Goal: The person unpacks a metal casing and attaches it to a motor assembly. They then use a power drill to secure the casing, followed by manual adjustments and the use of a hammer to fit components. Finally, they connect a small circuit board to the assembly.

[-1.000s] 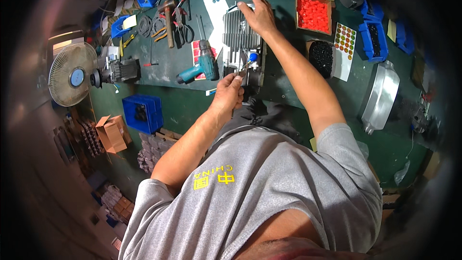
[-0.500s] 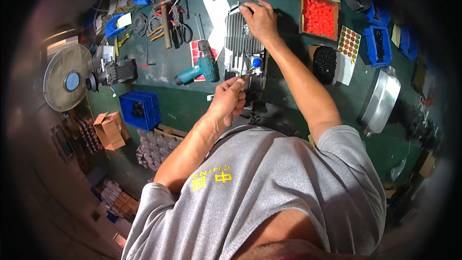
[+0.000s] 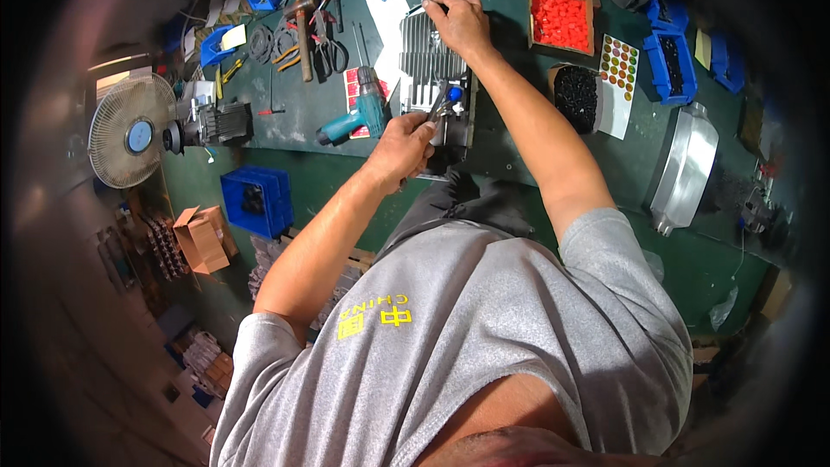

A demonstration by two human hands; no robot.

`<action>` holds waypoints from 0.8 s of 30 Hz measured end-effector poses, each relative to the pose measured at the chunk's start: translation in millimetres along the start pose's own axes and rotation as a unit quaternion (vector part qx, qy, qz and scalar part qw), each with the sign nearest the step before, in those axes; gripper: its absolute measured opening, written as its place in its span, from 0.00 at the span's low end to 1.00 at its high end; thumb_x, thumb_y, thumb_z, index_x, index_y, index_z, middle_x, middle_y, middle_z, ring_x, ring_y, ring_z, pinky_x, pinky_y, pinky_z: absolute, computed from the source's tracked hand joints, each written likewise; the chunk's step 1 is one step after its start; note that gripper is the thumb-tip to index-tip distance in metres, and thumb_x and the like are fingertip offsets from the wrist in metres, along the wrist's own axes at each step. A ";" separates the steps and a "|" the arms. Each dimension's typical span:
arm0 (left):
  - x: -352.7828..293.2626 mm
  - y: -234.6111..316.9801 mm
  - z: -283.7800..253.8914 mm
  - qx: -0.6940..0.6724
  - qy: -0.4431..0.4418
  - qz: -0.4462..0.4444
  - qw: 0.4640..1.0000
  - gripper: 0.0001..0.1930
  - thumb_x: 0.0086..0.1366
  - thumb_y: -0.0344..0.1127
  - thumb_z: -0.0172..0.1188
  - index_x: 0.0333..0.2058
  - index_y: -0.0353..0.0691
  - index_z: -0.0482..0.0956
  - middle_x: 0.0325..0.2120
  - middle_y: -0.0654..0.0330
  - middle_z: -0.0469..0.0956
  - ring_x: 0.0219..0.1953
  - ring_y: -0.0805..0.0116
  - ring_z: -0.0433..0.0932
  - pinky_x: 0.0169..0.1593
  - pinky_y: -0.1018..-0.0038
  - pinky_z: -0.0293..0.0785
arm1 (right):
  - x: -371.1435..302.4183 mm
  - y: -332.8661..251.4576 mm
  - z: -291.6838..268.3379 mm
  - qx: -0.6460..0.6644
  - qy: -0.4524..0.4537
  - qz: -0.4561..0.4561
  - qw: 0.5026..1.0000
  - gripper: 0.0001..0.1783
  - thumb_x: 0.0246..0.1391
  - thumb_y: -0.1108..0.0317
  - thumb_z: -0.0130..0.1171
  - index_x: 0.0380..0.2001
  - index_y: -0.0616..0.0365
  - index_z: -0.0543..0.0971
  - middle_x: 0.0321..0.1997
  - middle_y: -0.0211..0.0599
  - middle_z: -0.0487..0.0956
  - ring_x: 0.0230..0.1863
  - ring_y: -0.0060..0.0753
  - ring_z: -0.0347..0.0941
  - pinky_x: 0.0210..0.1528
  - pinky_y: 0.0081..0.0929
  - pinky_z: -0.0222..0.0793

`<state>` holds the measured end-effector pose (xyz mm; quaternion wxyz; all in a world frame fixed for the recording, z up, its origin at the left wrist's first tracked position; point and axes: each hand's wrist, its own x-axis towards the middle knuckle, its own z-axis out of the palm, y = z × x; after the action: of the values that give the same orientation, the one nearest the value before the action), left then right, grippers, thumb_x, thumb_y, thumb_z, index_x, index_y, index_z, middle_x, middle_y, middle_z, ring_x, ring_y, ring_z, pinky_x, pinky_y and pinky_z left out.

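Note:
A silver finned metal motor housing (image 3: 422, 56) lies lengthwise on the green bench in front of me. My right hand (image 3: 462, 28) is closed over its far end, thumb on the left and fingers bent across the edge. At the near end, my left hand (image 3: 405, 151) has its fingers pinched together. A slim dark piece (image 3: 440, 102) sticks up from those fingertips; its kind is not clear. Right beside it sits a small round blue part (image 3: 455, 95) on the housing. A teal power drill (image 3: 367, 108) lies left of the housing.
Hammer (image 3: 303, 39), pliers and cutters lie to the left, near a second motor (image 3: 223, 125) and a fan (image 3: 130, 134). On the right stand a box of red caps (image 3: 562, 17), a box of black parts (image 3: 577, 99), a sticker sheet (image 3: 619, 78) and a silver cover (image 3: 685, 171).
My left hand has moved slightly, and a slim dark piece now shows at its fingertips where thin wires showed before. The right hand stays on the housing's far end. The whole view has shifted a little.

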<state>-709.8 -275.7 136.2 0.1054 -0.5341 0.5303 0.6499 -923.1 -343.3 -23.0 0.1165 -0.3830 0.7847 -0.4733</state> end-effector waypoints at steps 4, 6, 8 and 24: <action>0.6 15.6 -9.4 0.150 -0.001 -0.010 0.989 0.15 0.76 0.38 0.52 0.51 0.34 0.77 0.20 0.65 0.71 0.16 0.79 0.65 0.17 0.77 0.60 | -0.9 -0.4 0.3 -0.004 0.000 0.007 1.000 0.22 0.57 0.41 0.61 0.43 0.44 0.88 0.47 0.45 0.86 0.63 0.53 0.72 0.59 0.53 0.71; 2.6 30.4 -16.9 0.187 -0.021 -0.011 0.982 0.13 0.75 0.39 0.52 0.42 0.33 0.77 0.20 0.63 0.73 0.14 0.78 0.65 0.17 0.75 0.62 | -0.3 -0.9 1.2 -0.006 -0.003 0.011 1.000 0.23 0.58 0.41 0.60 0.43 0.44 0.88 0.47 0.45 0.85 0.63 0.53 0.72 0.59 0.53 0.71; 9.8 43.1 -21.5 0.233 -0.041 -0.025 0.971 0.12 0.74 0.37 0.52 0.42 0.33 0.77 0.20 0.61 0.75 0.13 0.76 0.66 0.16 0.74 0.63 | -1.0 -2.3 0.6 -0.005 -0.011 0.015 1.000 0.23 0.58 0.41 0.60 0.43 0.43 0.88 0.48 0.45 0.85 0.64 0.52 0.71 0.60 0.54 0.70; 28.7 98.9 -11.7 0.394 -0.094 -0.127 0.906 0.16 0.71 0.39 0.49 0.50 0.36 0.76 0.26 0.54 0.80 0.13 0.74 0.71 0.15 0.72 0.63 | -0.5 -7.3 -6.9 -0.025 -0.012 0.024 0.999 0.23 0.58 0.40 0.58 0.42 0.43 0.88 0.45 0.40 0.87 0.63 0.49 0.72 0.61 0.49 0.68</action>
<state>-784.3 -338.5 171.7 0.4379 -0.4482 0.6587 0.4165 -922.9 -340.3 -13.4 0.1272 -0.3728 0.8038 -0.4458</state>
